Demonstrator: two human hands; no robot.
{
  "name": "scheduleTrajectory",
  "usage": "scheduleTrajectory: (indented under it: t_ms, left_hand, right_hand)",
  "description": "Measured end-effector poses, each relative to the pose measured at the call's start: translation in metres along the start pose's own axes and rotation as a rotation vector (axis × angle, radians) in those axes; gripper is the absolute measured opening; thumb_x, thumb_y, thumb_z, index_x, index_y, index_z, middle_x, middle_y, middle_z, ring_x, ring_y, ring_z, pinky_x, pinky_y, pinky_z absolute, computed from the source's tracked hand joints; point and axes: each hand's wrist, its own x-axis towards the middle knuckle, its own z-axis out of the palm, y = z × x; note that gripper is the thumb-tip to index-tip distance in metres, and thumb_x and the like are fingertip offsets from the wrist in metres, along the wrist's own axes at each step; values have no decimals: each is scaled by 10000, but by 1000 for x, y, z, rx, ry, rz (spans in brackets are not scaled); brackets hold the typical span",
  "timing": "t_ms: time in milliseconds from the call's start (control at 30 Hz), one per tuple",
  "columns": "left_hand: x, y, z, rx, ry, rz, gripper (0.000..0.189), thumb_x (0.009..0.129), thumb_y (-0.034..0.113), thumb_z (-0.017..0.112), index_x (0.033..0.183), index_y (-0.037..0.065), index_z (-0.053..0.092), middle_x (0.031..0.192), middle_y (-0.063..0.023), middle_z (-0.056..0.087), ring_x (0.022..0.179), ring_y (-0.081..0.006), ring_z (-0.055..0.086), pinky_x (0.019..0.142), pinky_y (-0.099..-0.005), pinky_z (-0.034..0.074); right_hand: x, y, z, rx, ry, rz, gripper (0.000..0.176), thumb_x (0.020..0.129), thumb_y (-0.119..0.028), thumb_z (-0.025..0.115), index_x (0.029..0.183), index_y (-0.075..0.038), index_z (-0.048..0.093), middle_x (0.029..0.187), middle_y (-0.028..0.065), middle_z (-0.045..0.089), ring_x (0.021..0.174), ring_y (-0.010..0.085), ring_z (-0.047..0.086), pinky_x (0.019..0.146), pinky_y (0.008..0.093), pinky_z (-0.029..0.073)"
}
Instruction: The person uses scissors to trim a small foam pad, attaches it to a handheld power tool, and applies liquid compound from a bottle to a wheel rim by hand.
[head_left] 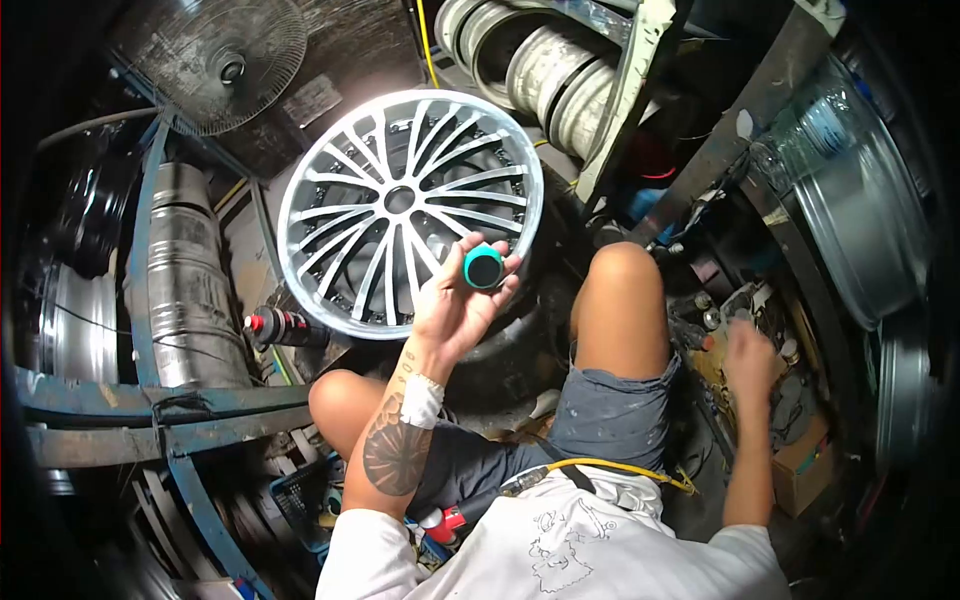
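Observation:
Palm up, my left hand (455, 305) has its fingers curled round a small round teal object with a black face (484, 267), whose kind I cannot make out. Just beyond it is a multi-spoke alloy wheel (399, 200) with bright spoke faces and dark gaps, propped in front of my knees. The hand overlaps the wheel's lower right part in view. My right hand (750, 362) is off to the right, over a cluttered area of tools and small parts. Motion blurs its fingers, and I cannot see anything held in it.
A black bottle with a red cap (285, 326) lies left of the wheel. A fan (232, 68) stands at the back left. Steel rims (560, 75) are stacked behind. Blue metal racks (230, 400) hold more wheels. A yellow hose (620, 468) crosses my lap.

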Motion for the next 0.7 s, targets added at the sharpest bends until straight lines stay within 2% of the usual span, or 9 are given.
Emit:
scheduleTrajectory:
  t_ms: [33, 67, 100, 133, 167, 267, 333, 567, 700]
  left_hand:
    - [0, -2, 1, -24, -8, -11, 366, 1054, 355, 447, 1264, 63, 515, 1242, -200, 594, 1123, -359, 608, 943, -473, 524]
    - [1, -2, 2, -45, -21, -26, 393, 1054, 359, 443, 1306, 64, 507, 1265, -211, 590, 1119, -353, 606, 951, -479, 513]
    - [2, -2, 3, -58, -24, -37, 420, 1056, 375, 425, 1326, 60, 489, 1279, -218, 575, 1120, -360, 604, 950, -483, 513]
    - [3, -2, 5, -71, -29, -48, 446, 1058, 391, 408, 1346, 55, 471, 1293, -226, 561, 1121, -368, 603, 949, -486, 512]
    - [3, -2, 6, -84, -37, -55, 473, 1060, 406, 391, 1366, 51, 453, 1307, -233, 547, 1122, -375, 601, 949, -490, 511]
    - [4, 0, 5, -90, -60, -45, 466, 1042, 356, 428, 1392, 49, 436, 1322, -260, 547, 1138, -381, 590, 973, -498, 491]
    - [3, 2, 7, -100, -99, -35, 451, 1029, 291, 417, 1393, 26, 443, 1334, -264, 539, 1161, -387, 579, 986, -494, 488]
    - [-1, 11, 7, -40, -73, 40, 424, 984, 194, 409, 1360, 8, 471, 1321, -242, 551, 1168, -378, 580, 998, -464, 503]
    - [-4, 18, 3, 14, -14, 76, 389, 1040, 248, 450, 1368, 39, 464, 1308, -221, 566, 1113, -347, 610, 940, -442, 518]
  right_hand:
    - [-12, -49, 9, 316, 142, -351, 202, 943, -205, 559, 949, -30, 658, 811, 210, 673, 701, 399, 655, 608, 499, 499]
    - [-39, -104, 2, 448, -136, -191, 167, 900, -200, 624, 889, -36, 657, 802, 186, 661, 686, 362, 648, 592, 464, 505]
    - [-56, -140, 7, 281, -158, -299, 162, 865, -214, 663, 848, -53, 660, 786, 157, 654, 711, 329, 659, 604, 439, 523]
    - [-67, -160, 22, 398, -149, -658, 126, 860, -201, 676, 851, -76, 689, 845, 135, 688, 719, 333, 659, 644, 409, 533]
    - [-80, -183, 34, 573, -367, -831, 187, 865, -255, 687, 812, -75, 681, 829, 118, 686, 768, 320, 670, 681, 414, 545]
    - [-131, -242, 45, 598, -762, -1046, 285, 882, -328, 660, 956, -52, 659, 890, 141, 688, 818, 343, 686, 718, 436, 561]
    - [-156, -264, 61, 542, -1152, -1145, 382, 864, -370, 675, 984, -9, 638, 938, 190, 674, 841, 375, 683, 735, 466, 561]
    - [-184, -276, 63, 429, -1165, -1277, 588, 727, -201, 787, 1140, 57, 458, 942, 257, 633, 815, 418, 683, 695, 496, 552]
    - [-178, -282, 54, 395, -1253, -1286, 553, 723, -228, 766, 1133, 36, 506, 1041, 237, 594, 852, 413, 675, 698, 492, 539]
